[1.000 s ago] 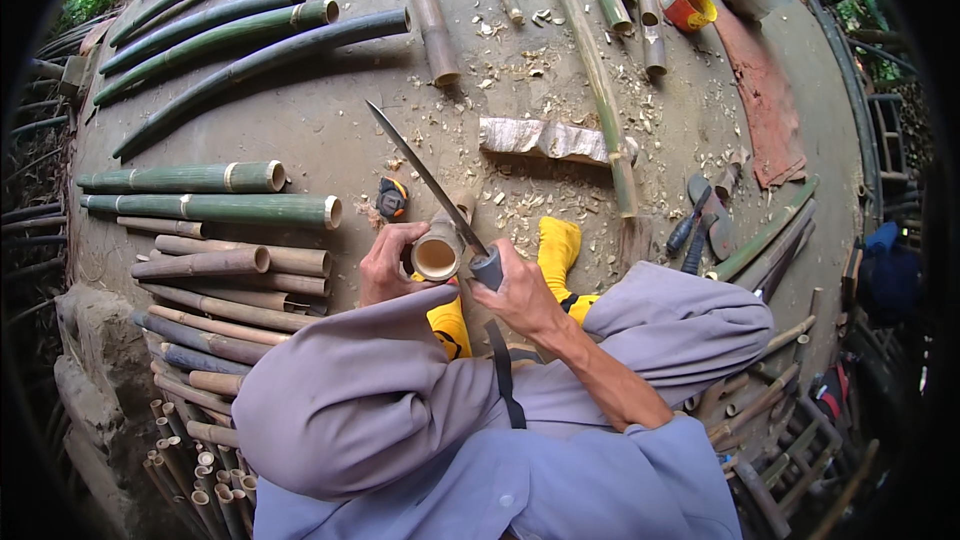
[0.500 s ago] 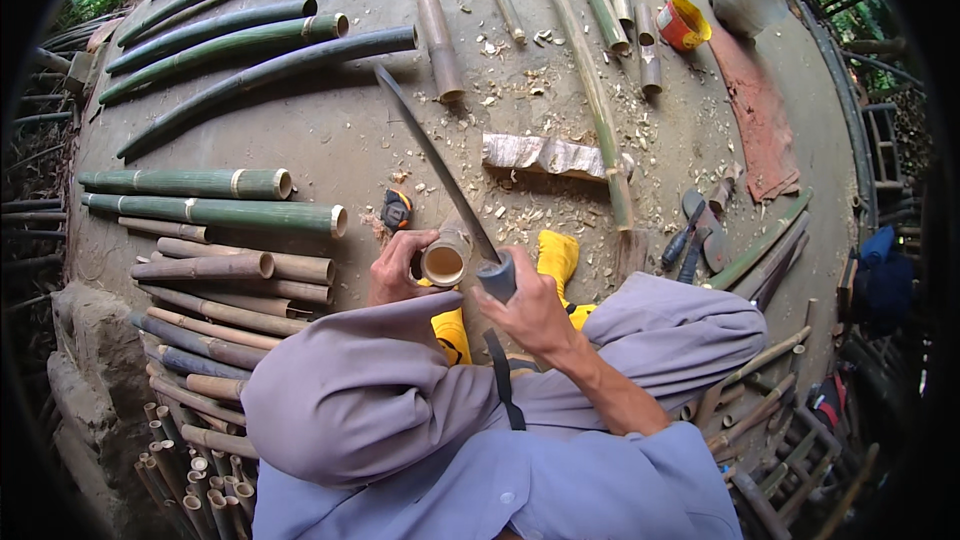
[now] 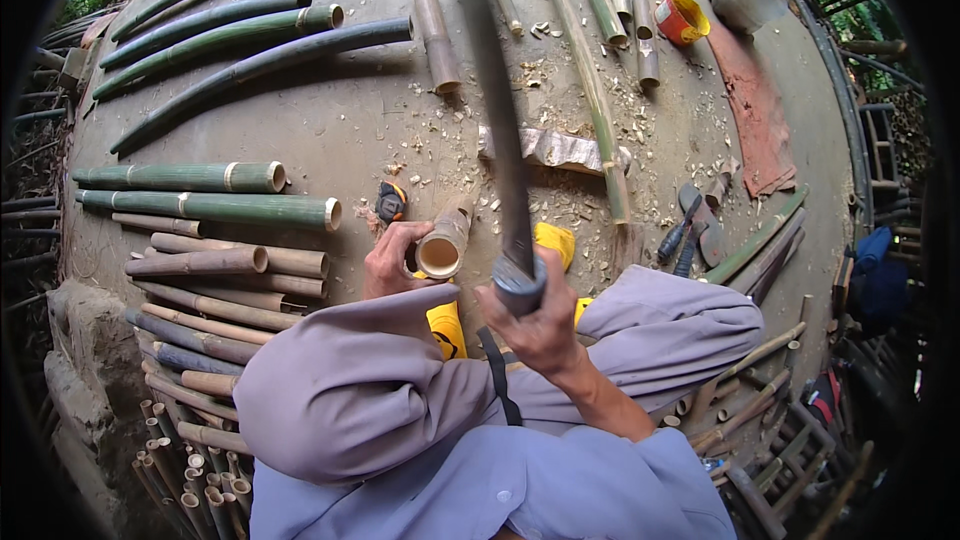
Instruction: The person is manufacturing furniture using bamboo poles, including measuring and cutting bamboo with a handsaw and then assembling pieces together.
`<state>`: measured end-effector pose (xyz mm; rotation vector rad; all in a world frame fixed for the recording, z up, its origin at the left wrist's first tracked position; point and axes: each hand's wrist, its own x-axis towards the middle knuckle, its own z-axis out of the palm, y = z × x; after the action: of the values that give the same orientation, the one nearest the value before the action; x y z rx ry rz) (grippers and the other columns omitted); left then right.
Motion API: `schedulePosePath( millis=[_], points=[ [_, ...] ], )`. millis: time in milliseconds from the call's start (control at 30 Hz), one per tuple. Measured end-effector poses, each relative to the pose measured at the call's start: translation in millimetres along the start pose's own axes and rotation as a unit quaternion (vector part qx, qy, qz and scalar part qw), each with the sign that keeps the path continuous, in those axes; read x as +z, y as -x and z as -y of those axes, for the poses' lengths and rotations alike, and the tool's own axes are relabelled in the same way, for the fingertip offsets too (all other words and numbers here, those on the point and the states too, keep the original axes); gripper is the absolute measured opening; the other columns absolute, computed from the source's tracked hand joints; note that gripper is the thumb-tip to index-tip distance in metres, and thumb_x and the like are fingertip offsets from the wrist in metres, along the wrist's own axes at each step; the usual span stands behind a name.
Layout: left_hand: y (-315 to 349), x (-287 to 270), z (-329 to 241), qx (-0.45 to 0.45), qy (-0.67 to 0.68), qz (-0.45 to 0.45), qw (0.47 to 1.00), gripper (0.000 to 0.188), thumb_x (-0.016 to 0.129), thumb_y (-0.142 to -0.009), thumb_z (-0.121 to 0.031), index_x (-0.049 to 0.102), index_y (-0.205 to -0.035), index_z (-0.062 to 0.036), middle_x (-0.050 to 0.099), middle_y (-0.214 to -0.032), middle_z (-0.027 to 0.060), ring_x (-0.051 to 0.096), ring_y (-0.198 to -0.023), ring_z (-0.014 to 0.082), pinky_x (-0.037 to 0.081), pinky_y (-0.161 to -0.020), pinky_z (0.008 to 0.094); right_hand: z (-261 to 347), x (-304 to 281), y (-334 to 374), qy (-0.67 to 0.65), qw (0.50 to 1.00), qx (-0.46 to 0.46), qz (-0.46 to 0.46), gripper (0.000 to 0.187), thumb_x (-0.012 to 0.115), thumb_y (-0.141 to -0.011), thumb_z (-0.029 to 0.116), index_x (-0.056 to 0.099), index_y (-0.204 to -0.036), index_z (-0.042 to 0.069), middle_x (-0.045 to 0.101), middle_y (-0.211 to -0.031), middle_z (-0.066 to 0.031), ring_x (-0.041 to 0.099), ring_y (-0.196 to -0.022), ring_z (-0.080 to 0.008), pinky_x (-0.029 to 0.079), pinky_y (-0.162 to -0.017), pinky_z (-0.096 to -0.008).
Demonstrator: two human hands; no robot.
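My left hand grips a short bamboo tube from its left side, and the tube's hollow open end faces me. In my right hand is a machete, its dark handle wrapped by my fingers. The blade is raised, pointing away from me, to the right of the tube and apart from it. Below the blade, a rough pale wood block lies on the ground. A black and orange tape measure sits just beyond my left hand.
Green bamboo poles and cut brown lengths lie stacked at the left. A long pole rests across the block's right end. Hand tools lie at the right, near a red cloth and a red-yellow tub. Yellow boots flank the work.
My right hand has lifted the machete, and its blade has swung from leaning left to nearly straight ahead, away from the tube. My left hand keeps its hold on the bamboo tube.
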<state>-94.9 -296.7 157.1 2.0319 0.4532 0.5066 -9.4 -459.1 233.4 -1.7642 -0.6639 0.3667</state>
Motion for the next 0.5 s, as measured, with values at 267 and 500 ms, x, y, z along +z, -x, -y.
schedulePosePath(
  millis=[267,500],
  points=[
    [-1.1,3.1,2.5,0.068,-0.019,0.001,0.998,0.061,0.087,-0.052,-0.022,0.059,-0.101,0.0001,0.063,-0.095,0.0136,0.064,-0.086,0.0274,0.053,-0.076,0.0336,-76.1,11.5,13.2,0.123,0.976,0.129,0.122,0.038,0.071,-0.078,0.017,0.047,-0.102,-0.002,0.062,-0.073,-0.014,0.066,-0.068,-0.0248,0.051,-0.062,-0.0351],
    [1.9,-5.1,0.0,0.032,-0.029,-0.009,0.999,0.062,0.087,-0.052,-0.024,0.058,-0.102,0.0,0.063,-0.095,0.0137,0.064,-0.084,0.0275,0.053,-0.075,0.033,-28.1,12.4,8.5,-0.002,0.995,-0.083,-0.054,0.039,0.072,-0.075,0.007,0.047,-0.103,0.0,0.059,-0.071,-0.0095,0.061,-0.061,-0.0177,0.05,-0.057,-0.03]
  ],
)
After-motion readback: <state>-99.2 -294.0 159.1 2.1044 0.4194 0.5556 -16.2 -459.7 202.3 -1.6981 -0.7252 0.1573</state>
